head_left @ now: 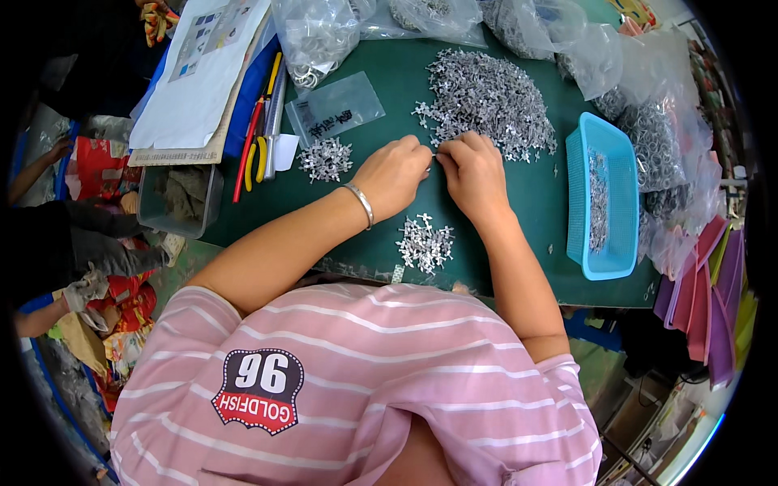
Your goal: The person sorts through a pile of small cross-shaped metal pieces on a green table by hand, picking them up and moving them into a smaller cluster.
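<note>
My left hand point(395, 176), with a silver bangle at its wrist, is closed with the fingertips curled in. Close beside it, my right hand point(476, 174) is also closed, thumb and fingers pinched together. What either hand holds, if anything, is too small and hidden to make out. A large heap of small silver-grey metal pieces point(490, 97) lies just beyond my right hand. To the left of my left hand is a small pile of similar pieces point(326, 159). Another little pile of shiny cross-shaped pieces point(425, 245) sits between my forearms, close to my body.
A light-blue plastic basket point(577, 202) with metal pieces stands at right. Clear bags of metal parts point(648, 150) line the back and right. At left are a zip bag point(336, 109), red pliers or pen-like tools point(250, 150), papers point(198, 89) and a clear tub point(207, 212).
</note>
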